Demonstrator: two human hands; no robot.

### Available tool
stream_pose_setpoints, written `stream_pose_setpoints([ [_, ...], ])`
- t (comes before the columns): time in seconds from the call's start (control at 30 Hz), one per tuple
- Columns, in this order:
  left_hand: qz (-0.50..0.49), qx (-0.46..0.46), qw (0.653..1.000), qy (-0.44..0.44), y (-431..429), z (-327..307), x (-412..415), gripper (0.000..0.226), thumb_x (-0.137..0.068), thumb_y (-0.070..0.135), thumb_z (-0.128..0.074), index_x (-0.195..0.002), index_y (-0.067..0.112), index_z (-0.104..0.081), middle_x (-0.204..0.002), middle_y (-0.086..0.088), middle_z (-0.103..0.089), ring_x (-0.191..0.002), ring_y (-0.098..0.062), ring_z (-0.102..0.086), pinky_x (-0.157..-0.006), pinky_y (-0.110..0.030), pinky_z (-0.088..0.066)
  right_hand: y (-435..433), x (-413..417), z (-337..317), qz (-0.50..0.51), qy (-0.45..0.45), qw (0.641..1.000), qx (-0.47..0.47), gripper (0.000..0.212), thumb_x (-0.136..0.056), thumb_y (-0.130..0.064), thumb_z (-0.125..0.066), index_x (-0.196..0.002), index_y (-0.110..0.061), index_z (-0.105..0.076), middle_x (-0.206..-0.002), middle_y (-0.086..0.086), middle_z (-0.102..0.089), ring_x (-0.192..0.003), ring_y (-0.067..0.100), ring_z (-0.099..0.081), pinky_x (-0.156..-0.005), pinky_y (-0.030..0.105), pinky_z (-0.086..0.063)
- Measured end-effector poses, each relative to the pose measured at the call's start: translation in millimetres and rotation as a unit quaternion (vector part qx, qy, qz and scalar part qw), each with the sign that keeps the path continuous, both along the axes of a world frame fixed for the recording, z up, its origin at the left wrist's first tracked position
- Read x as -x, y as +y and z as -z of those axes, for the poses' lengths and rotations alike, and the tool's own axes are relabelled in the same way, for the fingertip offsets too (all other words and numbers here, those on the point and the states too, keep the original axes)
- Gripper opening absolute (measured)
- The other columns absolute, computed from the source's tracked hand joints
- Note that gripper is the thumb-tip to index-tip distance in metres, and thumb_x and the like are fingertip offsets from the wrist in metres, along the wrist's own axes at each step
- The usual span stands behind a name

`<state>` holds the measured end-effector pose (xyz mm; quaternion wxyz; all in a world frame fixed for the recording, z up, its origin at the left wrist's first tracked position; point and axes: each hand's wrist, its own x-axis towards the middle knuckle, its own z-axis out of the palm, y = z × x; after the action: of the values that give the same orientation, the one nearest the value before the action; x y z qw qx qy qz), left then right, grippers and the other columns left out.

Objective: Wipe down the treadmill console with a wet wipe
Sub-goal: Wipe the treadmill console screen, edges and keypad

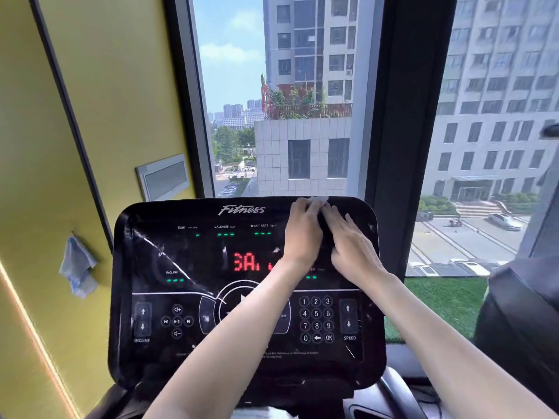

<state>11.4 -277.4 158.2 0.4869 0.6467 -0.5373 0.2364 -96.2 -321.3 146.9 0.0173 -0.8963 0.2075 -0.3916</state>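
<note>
Trying to work out where this wipe-down stands, anyone? Big stuff first: window [302, 86] dead ahead, yellow wall [90, 116] off to the left, and the black treadmill console [145, 237] filling the lower middle, wider than it is tall.

Reply: Both hands are up in the console's top right corner. The left hand [302, 231] has its fingers laid pretty much straight and presses down on the wet wipe [316, 199], not balled round it as far as I can see. The right hand [352, 249] lies flat just beside it, fingers straight too, gripping nothing I can make out.

OP: So where's the wipe exactly?

Reply: Only a white scrap shows, poking out past the fingertips right on the top rim; the rest is hidden under the left hand. So the left hand is the nearer one, basically on top of it. My guess is the job's barely under way, since nearly the whole face lies left of and below the hands. The long axis runs left-right, so I'd sweep leftward along the top past the Fitness logo [241, 210], then work in rows down toward the red display [246, 262] and number keypad [316, 319]. Edges to mind: the top rim is right there, so pushing further away could drop the wipe behind, and the right rim is near too. Open room is all left and toward the body.
</note>
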Motion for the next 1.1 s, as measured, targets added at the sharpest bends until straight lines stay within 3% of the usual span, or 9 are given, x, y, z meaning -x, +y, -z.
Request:
stream_pose_setpoints([
  [0.23,-0.125,0.153,0.962,0.19,14,-5,-27,0.029,-0.093,-0.002,-0.048,-0.12,0.002,-0.058,-0.097,-0.012,-0.049,-0.086,-0.023,-0.052,-0.08,-0.018,-0.04,-4,15,9,0.094,-0.05,0.994,-0.026,0.084,-0.077,0.016,-0.041,-0.149,-0.01,-0.007,-0.156,0.005,-0.007,-0.142,0.011,0.001,-0.116,0.024,-0.001],
  [0.3,-0.093,0.102,0.983,0.118,5,-4,-10,0.037,-0.089,-0.008,-0.051,-0.123,0.005,-0.057,-0.1,-0.012,-0.051,-0.091,-0.022,-0.051,-0.079,-0.015,-0.037,-6,15,11,0.106,-0.037,0.994,-0.012,0.083,-0.076,0.015,-0.042,-0.148,-0.008,-0.008,-0.156,0.008,-0.01,-0.144,0.015,-0.005,-0.115,0.024,0.001],
  [0.4,-0.001,-0.014,0.999,-0.052,-6,0,1,0.046,-0.084,-0.01,-0.053,-0.124,0.01,-0.058,-0.106,-0.007,-0.054,-0.102,-0.021,-0.05,-0.081,-0.029,-0.049,-9,14,13,0.122,-0.025,0.992,0.007,0.08,-0.077,0.014,-0.043,-0.148,-0.005,-0.01,-0.155,0.012,-0.013,-0.144,0.02,-0.009,-0.115,0.026,0.002],
  [0.47,0.006,-0.02,0.999,-0.05,0,-4,-10,0.044,-0.085,-0.009,-0.053,-0.124,0.01,-0.059,-0.104,-0.006,-0.053,-0.103,-0.02,-0.05,-0.084,-0.027,-0.05,-8,13,12,0.129,-0.022,0.991,0.011,0.081,-0.076,0.013,-0.044,-0.147,-0.004,-0.011,-0.155,0.013,-0.014,-0.144,0.021,-0.011,-0.116,0.028,0.001],
  [0.63,-0.137,0.144,0.967,0.162,20,-5,-41,0.033,-0.092,-0.005,-0.046,-0.119,0.006,-0.061,-0.098,-0.009,-0.046,-0.088,-0.017,-0.044,-0.084,-0.023,-0.043,-6,7,11,0.149,-0.009,0.989,0.008,0.083,-0.075,0.013,-0.045,-0.148,-0.006,-0.01,-0.155,0.014,-0.012,-0.144,0.022,-0.009,-0.117,0.031,-0.002],
  [0.83,-0.002,-0.039,0.998,-0.049,-6,-9,9,0.044,-0.087,-0.006,-0.049,-0.128,0.011,-0.054,-0.106,-0.003,-0.051,-0.101,-0.016,-0.047,-0.08,-0.02,-0.042,-5,6,10,0.159,-0.005,0.987,0.013,0.082,-0.074,0.012,-0.045,-0.147,-0.003,-0.011,-0.154,0.015,-0.015,-0.144,0.024,-0.01,-0.118,0.034,-0.004],
  [0.97,0.132,-0.037,0.977,0.163,2,-23,13,0.022,-0.093,0.021,-0.057,-0.104,0.008,-0.071,-0.09,0.002,-0.06,-0.08,-0.005,-0.057,-0.073,-0.001,-0.038,-6,13,1,0.118,0.006,0.991,-0.068,0.083,-0.075,0.009,-0.041,-0.149,-0.008,-0.006,-0.156,0.008,-0.014,-0.144,0.019,-0.005,-0.118,0.032,-0.003],
  [1.03,0.173,-0.013,0.946,0.274,14,-25,11,0.022,-0.09,0.03,-0.062,-0.095,0.011,-0.073,-0.087,0.002,-0.068,-0.078,-0.004,-0.062,-0.07,-0.006,-0.043,-3,18,-9,0.083,-0.026,0.98,-0.18,0.079,-0.079,0.007,-0.04,-0.149,-0.016,-0.012,-0.156,0.003,-0.016,-0.144,0.022,-0.006,-0.117,0.035,-0.011],
  [1.1,0.231,-0.025,0.889,0.395,25,-26,9,0.013,-0.09,0.019,-0.061,-0.094,0.011,-0.07,-0.086,-0.001,-0.069,-0.075,-0.012,-0.063,-0.067,-0.022,-0.047,5,21,-21,0.044,-0.111,0.962,-0.245,0.065,-0.084,0.003,-0.045,-0.145,-0.016,-0.03,-0.148,0.004,-0.036,-0.139,0.023,-0.026,-0.111,0.03,-0.026],
])
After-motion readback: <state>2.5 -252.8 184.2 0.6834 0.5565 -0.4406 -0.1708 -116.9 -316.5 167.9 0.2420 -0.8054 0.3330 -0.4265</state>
